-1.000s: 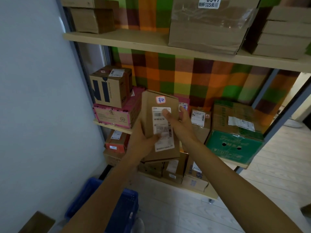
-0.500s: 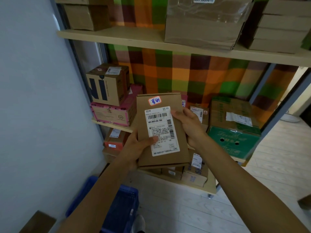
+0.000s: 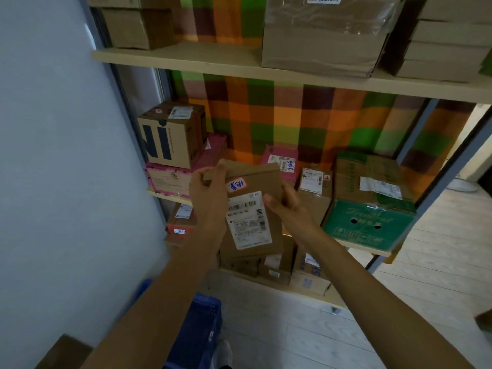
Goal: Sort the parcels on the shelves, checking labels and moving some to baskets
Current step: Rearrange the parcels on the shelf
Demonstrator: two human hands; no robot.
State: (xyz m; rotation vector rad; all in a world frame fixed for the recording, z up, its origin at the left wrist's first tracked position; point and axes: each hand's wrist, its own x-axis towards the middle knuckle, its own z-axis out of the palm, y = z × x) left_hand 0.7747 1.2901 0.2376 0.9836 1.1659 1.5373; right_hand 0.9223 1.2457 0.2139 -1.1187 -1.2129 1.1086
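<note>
I hold a flat brown cardboard parcel (image 3: 259, 182) in front of the middle shelf, tilted with its top leaning away. It carries a white shipping label with a barcode and a small orange sticker with blue writing. My left hand (image 3: 209, 193) grips its upper left edge. My right hand (image 3: 288, 205) grips its right edge, thumb on the label's corner. A blue basket (image 3: 197, 334) stands on the floor below my arms.
The middle shelf (image 3: 170, 194) holds a brown box marked NI (image 3: 170, 134) on a pink box (image 3: 170, 179), a pink parcel (image 3: 282, 162), a small brown box (image 3: 315, 187) and a green box (image 3: 370, 217). More parcels fill the lower and upper shelves. A white wall stands left.
The parcel has been tipped away from me and moved toward the shelf. My left hand shifted from its lower left edge up to its upper left corner.
</note>
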